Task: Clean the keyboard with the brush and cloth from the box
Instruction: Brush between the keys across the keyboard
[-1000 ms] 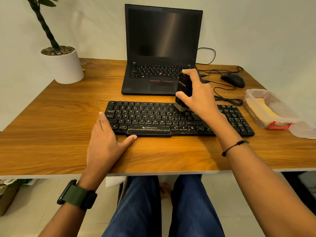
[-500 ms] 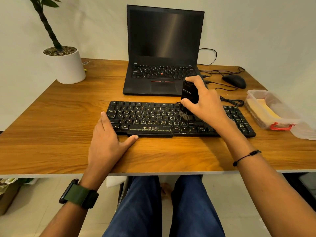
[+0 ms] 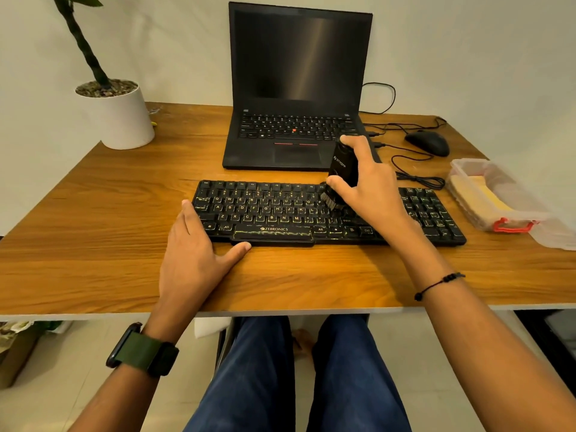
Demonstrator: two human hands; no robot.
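The right hand [image 3: 371,188] is curled around a short black brush with a stubby plastic handle [image 3: 343,169], forefinger hooked over its top and thumb pressed against its lower side. The dark bristles point down and meet the keys of the flat black keyboard with pale lettering [image 3: 311,213] — about at the right end of the letter block, just under the thumb. The handle leans a little away from the person.

The left hand [image 3: 196,254] lies flat and spread at the keyboard's near-left corner: fingers straight, their tips over the edge keys, thumb stretched along the front edge beside the space bar. It grips nothing and only presses against the keyboard's frame and the brown wood-grain desk [image 3: 93,244]. A green-strapped watch [image 3: 143,353] sits on that wrist; a thin black cord bracelet [image 3: 436,285] circles the right one.

Well to the right of the right hand stands a clear plastic box with a red clasp [image 3: 498,194], open-topped, and inside it lies a folded yellow cloth [image 3: 486,191] (its lower folds are blurred by the box wall). Beyond the right hand's fingertips sits an open black laptop with a dark screen [image 3: 296,88], and further right a black wired mouse [image 3: 428,143] with its cable looped on the desk. Far beyond the left hand — at the desk's back corner — is a white round pot holding a thin-stemmed plant [image 3: 121,116].
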